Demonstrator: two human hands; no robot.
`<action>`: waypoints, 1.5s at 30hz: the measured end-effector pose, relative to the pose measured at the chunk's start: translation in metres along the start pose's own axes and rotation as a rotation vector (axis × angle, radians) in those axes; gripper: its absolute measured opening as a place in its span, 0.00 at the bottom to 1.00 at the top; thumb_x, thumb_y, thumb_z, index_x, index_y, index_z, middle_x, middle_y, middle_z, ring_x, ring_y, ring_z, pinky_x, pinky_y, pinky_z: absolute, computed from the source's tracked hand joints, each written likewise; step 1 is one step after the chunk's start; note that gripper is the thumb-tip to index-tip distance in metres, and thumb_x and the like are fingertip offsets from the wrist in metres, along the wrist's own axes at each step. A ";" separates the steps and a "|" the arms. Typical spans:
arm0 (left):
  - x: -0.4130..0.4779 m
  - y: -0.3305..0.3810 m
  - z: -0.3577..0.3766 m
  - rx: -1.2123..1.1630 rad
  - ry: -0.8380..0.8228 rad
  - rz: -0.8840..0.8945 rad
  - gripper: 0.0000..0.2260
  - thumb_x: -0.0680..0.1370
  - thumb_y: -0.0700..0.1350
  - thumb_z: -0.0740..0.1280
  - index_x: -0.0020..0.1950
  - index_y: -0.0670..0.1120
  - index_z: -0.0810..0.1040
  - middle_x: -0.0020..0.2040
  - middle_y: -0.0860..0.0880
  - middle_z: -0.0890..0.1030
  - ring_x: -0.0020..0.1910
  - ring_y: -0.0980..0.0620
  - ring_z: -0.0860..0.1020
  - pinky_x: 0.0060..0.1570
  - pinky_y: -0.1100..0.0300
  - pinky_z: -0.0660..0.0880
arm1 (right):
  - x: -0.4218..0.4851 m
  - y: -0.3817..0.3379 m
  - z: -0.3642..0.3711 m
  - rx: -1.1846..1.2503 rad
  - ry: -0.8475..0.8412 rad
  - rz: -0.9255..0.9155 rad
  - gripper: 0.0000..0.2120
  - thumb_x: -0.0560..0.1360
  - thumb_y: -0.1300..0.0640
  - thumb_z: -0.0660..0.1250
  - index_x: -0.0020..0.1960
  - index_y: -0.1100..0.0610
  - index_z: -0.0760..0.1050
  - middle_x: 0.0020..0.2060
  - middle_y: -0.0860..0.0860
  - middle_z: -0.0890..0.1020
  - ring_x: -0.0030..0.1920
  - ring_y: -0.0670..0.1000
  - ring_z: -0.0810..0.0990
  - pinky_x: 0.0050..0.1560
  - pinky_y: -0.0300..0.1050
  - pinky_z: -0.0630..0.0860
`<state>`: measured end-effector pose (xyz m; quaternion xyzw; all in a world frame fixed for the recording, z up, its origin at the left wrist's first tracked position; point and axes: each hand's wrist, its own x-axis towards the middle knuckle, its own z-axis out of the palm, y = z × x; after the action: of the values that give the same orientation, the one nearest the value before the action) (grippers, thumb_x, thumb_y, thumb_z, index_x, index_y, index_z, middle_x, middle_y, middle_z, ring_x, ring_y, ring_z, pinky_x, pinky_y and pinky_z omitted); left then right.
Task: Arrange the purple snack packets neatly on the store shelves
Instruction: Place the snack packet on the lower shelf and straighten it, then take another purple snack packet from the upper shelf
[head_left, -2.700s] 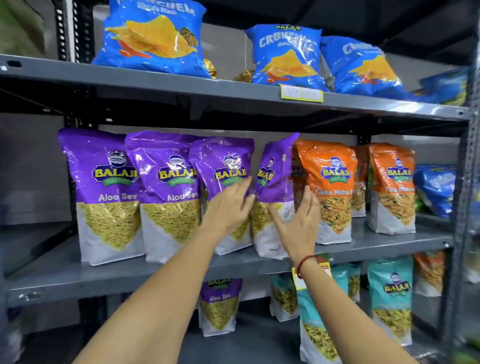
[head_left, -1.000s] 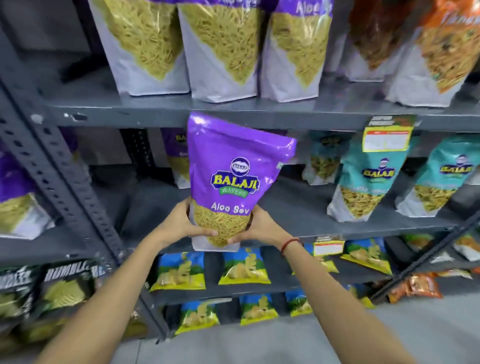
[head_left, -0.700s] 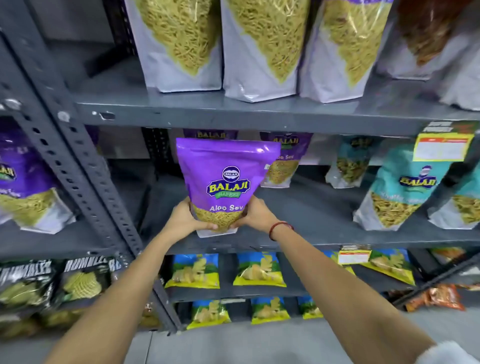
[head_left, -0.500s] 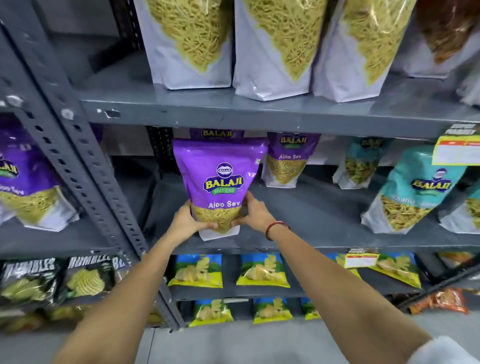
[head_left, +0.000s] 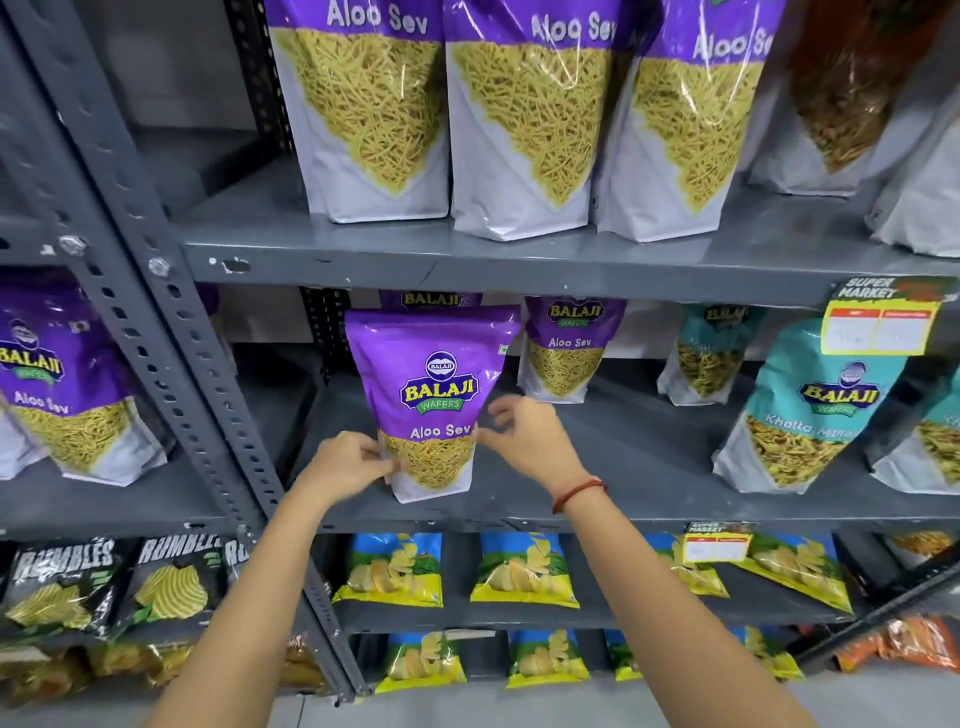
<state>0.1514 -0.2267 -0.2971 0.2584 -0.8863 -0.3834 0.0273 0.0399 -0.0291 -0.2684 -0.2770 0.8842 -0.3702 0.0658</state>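
Purple packet (head_left: 436, 395) marked "Aloo Sev", standing upright near the front edge of the middle shelf (head_left: 649, 457), face to the camera, base resting on the grey metal. Held at its lower left edge by the left hand (head_left: 348, 465): thumb and fingers (head_left: 382, 460) pinching the packet side just above the white bottom. Right hand (head_left: 524, 441) just right of the packet, at the height of the words "Aloo Sev"; its fingers (head_left: 501, 410) loosely curled and spread apart, blurred, closing on nothing. Cannot tell if one fingertip touches the packet's right edge. Red thread (head_left: 579, 493) around the right wrist.

Directly behind the packet, only the top strip of a second purple pack (head_left: 431, 299) showing. Behind and to the right of the packet, a third purple pack (head_left: 569, 348) upright, apart from it. Further right of the packet, two teal packs (head_left: 810, 410), one near the front and one deeper (head_left: 706, 353), well apart from it. Yellow price tag (head_left: 878, 327) hanging above the front teal pack.

Above the packet, on the upper shelf (head_left: 467, 265), three big purple packs (head_left: 535, 130) side by side and touching, tops cut by the frame. Left of the packet, a perforated grey post (head_left: 171, 332), and beyond it one more purple pack (head_left: 62, 384) in the next bay. Below the packet, blue-and-yellow chip bags (head_left: 395, 569) lying in rows; below and to the left, black bags (head_left: 62, 582).
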 end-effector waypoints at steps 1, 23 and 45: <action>-0.007 0.013 -0.012 0.010 0.006 0.046 0.12 0.70 0.49 0.73 0.46 0.42 0.82 0.47 0.44 0.84 0.52 0.48 0.81 0.51 0.58 0.72 | -0.006 -0.009 -0.015 0.022 0.032 -0.033 0.19 0.70 0.51 0.73 0.57 0.59 0.77 0.50 0.57 0.83 0.50 0.56 0.81 0.54 0.52 0.78; -0.033 0.293 -0.048 -0.215 0.306 0.707 0.25 0.73 0.44 0.70 0.68 0.40 0.68 0.65 0.42 0.75 0.62 0.46 0.75 0.60 0.59 0.70 | 0.057 -0.045 -0.260 0.619 0.609 -0.180 0.37 0.71 0.42 0.70 0.72 0.58 0.62 0.68 0.56 0.71 0.65 0.52 0.72 0.60 0.44 0.69; -0.030 0.264 0.022 -0.567 0.379 0.755 0.36 0.65 0.47 0.77 0.70 0.48 0.67 0.63 0.45 0.77 0.60 0.51 0.78 0.54 0.55 0.79 | -0.036 -0.005 -0.217 0.590 0.668 -0.348 0.27 0.64 0.47 0.76 0.60 0.48 0.73 0.53 0.44 0.81 0.53 0.42 0.79 0.50 0.35 0.76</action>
<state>0.0571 -0.0465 -0.1252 -0.0325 -0.7584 -0.5187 0.3933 0.0023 0.1215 -0.1121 -0.2563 0.6546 -0.6798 -0.2091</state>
